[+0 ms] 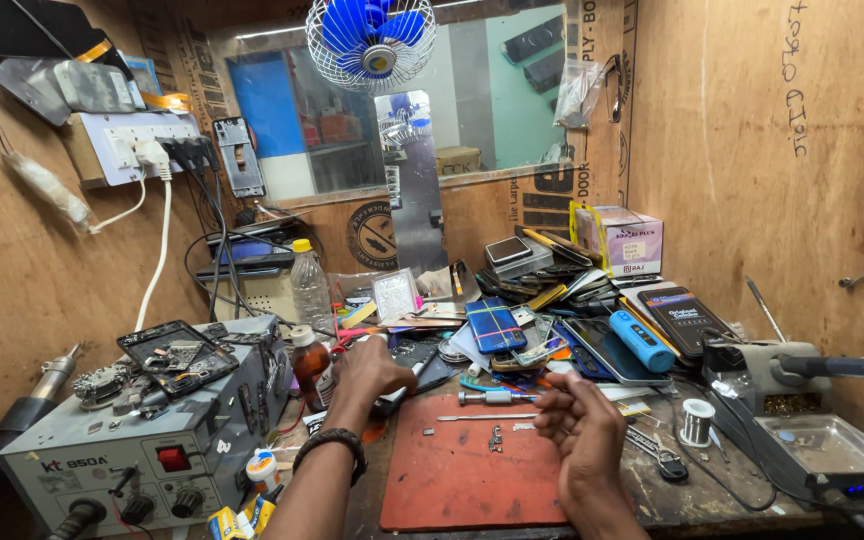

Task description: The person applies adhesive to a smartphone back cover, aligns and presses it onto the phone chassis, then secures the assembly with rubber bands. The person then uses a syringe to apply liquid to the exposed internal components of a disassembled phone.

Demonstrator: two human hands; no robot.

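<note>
Reaching beyond the red rubber mat [452, 480], the left hand [370, 372] closes on a dark phone [414, 362]; right hand [580, 425] hovers, fingers loosely open—steady grip advised.

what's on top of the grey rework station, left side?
On the grey rework station lie an opened phone showing its insides and a small heap of metal parts. The phone hides the casing under it.
</note>
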